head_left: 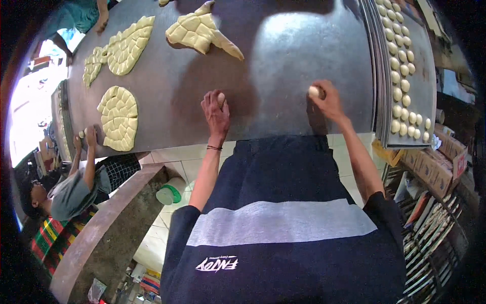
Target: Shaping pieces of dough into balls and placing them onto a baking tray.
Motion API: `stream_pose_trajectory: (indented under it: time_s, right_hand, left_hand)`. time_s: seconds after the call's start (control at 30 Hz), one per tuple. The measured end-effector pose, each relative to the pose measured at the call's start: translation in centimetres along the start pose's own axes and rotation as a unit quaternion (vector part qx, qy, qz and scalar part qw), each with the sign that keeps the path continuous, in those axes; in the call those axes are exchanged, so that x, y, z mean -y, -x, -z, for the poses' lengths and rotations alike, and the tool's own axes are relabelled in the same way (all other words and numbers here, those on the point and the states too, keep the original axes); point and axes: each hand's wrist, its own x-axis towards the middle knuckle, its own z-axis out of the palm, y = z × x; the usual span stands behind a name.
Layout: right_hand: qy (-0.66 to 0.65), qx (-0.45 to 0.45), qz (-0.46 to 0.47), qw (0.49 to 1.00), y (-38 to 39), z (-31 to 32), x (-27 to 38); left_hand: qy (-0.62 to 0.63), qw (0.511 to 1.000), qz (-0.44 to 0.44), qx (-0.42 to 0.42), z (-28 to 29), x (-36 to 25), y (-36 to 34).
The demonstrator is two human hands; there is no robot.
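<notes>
On the metal tabletop, my left hand (215, 117) curls round a small pale dough ball (221, 98), which shows between the thumb and fingers. To the right, my right hand (330, 104) is closed on a second dough ball (314, 91) that pokes out by the fingertips. Beyond my left hand lies a flat dough piece (195, 31) scored into many portions, with a long tail. Farther left are more cut dough pieces, a rounded one (119, 119) near the front edge and a bigger one (129, 48) behind it.
Stacked metal trays (412, 129) stand along the table's right end, the top one bearing rows of dough balls. At the left end a co-worker in a grey shirt (83, 195) handles dough; another person's arm (102, 17) reaches in at the far left. A ledge (109, 228) and lidded bucket (169, 194) are below.
</notes>
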Motion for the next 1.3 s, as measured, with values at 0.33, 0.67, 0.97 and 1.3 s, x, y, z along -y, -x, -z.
stream_pose_trajectory:
  time_s: [0.33,0.67,0.97,1.3]
  right_hand:
    - [0.070,0.097,0.099,0.988,3.0,-0.1,0.0]
    - [0.180,0.233,0.205,0.933,1.2,-3.9,-2.8]
    - [-0.469,0.010,0.087,0.879,6.5,10.5,-10.5]
    - [-0.031,-0.465,-0.045,0.884,21.1,47.3,-24.7]
  left_hand:
    - [0.262,0.943,-0.067,0.192,-7.1,-14.6,0.2]
    - [0.013,0.982,-0.090,0.164,-8.5,-14.5,7.2]
    - [-0.138,0.919,0.165,0.330,-11.5,-19.5,8.9]
    - [-0.167,0.898,0.218,0.344,-12.8,-21.7,7.6]
